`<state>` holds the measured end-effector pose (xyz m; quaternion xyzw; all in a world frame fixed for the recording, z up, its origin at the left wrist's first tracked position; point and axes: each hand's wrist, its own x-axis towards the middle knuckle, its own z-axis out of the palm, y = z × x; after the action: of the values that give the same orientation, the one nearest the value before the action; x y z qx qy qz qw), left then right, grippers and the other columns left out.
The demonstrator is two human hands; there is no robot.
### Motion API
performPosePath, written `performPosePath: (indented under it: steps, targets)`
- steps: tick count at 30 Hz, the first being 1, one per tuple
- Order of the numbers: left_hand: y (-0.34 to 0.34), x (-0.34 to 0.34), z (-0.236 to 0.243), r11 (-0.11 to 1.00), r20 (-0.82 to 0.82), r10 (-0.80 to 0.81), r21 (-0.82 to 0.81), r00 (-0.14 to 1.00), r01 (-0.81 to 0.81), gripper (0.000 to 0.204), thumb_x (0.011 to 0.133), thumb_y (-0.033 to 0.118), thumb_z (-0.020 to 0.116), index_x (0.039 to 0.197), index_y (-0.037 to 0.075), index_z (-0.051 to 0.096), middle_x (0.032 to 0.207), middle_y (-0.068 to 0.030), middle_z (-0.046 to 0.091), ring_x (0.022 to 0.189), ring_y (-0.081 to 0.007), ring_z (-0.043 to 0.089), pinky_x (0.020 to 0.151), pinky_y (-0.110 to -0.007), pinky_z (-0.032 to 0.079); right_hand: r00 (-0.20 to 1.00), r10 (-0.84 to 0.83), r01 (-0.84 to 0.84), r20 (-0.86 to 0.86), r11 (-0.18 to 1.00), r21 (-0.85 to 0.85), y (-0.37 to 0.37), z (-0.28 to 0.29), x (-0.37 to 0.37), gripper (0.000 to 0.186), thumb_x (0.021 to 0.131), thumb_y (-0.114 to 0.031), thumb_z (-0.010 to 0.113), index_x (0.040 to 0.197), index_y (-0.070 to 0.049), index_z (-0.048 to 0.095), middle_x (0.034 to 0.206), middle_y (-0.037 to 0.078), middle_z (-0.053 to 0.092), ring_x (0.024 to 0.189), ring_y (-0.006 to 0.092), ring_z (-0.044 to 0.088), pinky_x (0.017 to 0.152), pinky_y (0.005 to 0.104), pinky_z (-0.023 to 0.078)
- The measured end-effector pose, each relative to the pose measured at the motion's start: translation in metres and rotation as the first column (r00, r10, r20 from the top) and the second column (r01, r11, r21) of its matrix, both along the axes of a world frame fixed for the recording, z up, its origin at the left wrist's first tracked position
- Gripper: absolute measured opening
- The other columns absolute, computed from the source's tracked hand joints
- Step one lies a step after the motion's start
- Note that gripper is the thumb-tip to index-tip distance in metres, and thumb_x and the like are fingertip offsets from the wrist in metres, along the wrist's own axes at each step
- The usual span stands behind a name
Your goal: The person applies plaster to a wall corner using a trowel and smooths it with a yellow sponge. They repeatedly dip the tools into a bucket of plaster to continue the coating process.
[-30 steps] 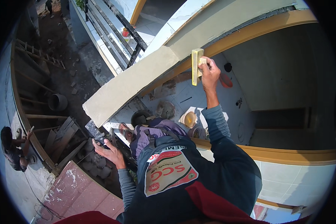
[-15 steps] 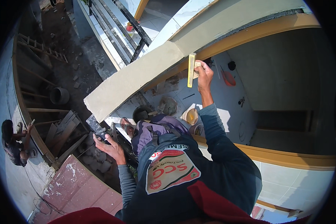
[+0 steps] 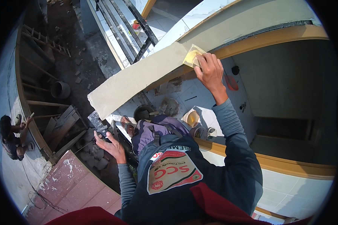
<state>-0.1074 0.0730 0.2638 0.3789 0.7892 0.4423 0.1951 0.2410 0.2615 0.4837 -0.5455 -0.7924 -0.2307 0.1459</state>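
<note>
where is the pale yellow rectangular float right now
In the head view, the pale yellow rectangular float is in the bare right hand, above and right of centre, at the edge of the smooth beige plastered ledge.

hard daylight, high contrast. plaster ledge at 11 o'clock was bright, texture readable. sunlit patch on the floor tiles, just off centre toward 3, ran near white. room interior at 3 o'clock was dim, detail crushed; recess at 9 also dark. soft shadow fell across the white tiled wall at 4. right hand and yellow tool near 1 were sharp enough. ochre frame at 2 bowed from fisheye; corners vignetted to black.
</note>
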Motion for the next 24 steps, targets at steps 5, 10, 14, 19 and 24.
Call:
performPosePath:
  steps: [5,10,14,19,24]
  targets:
    - [0.0,-0.001,0.001,1.0,-0.004,0.001,-0.008,1.0,-0.001,0.059,0.103,0.037,0.051,0.144,-0.002,0.039,0.117,-0.021,0.048,0.108,-0.0345,0.045,0.101,-0.047,0.034,0.842,0.169,-0.11,0.512,0.984,-0.143,0.05,0.039,-0.013,0.009,0.073,-0.012,0.07,0.078,-0.007,0.065,0.086,0.007,0.056,0.091,0.0231,0.056,0.073,0.038,0.041]
    - [0.0,-0.001,0.003,1.0,0.008,-0.003,0.003,1.0,0.003,0.058,0.103,0.037,0.052,0.145,-0.001,0.039,0.117,-0.0214,0.048,0.111,-0.0344,0.045,0.102,-0.046,0.033,0.68,0.335,-0.12,0.652,0.928,-0.352,0.083,0.009,-0.002,0.009,0.077,-0.011,0.064,0.07,-0.006,0.064,0.085,0.007,0.057,0.09,0.0233,0.056,0.075,0.0391,0.043]
    - [0.0,0.0,0.004,0.999,0.03,0.031,0.005,0.999,-0.032,0.053,0.101,0.027,0.055,0.145,0.0,0.04,0.116,-0.0212,0.049,0.11,-0.0349,0.046,0.101,-0.046,0.034,0.627,0.438,-0.086,0.644,0.861,-0.502,0.079,0.013,0.001,0.012,0.08,-0.011,0.06,0.071,-0.005,0.065,0.086,0.008,0.057,0.093,0.024,0.058,0.078,0.0403,0.044]
    - [-0.001,0.002,0.003,0.999,0.015,0.038,0.002,0.999,-0.038,0.052,0.1,0.024,0.057,0.144,0.0,0.042,0.116,-0.021,0.051,0.11,-0.0347,0.047,0.1,-0.046,0.034,0.626,0.395,-0.145,0.673,0.906,-0.397,0.094,0.012,-0.004,0.013,0.081,-0.012,0.06,0.075,-0.003,0.067,0.092,0.009,0.059,0.095,0.0246,0.058,0.079,0.0402,0.044]
    - [-0.001,0.001,0.005,0.999,0.03,0.046,0.027,0.998,-0.047,0.052,0.1,0.023,0.057,0.144,0.0,0.042,0.117,-0.0213,0.051,0.11,-0.0348,0.047,0.1,-0.046,0.034,0.594,0.476,-0.136,0.649,0.854,-0.501,0.102,0.011,-0.007,0.016,0.081,-0.013,0.06,0.07,-0.004,0.067,0.093,0.01,0.06,0.097,0.0242,0.057,0.08,0.0391,0.044]
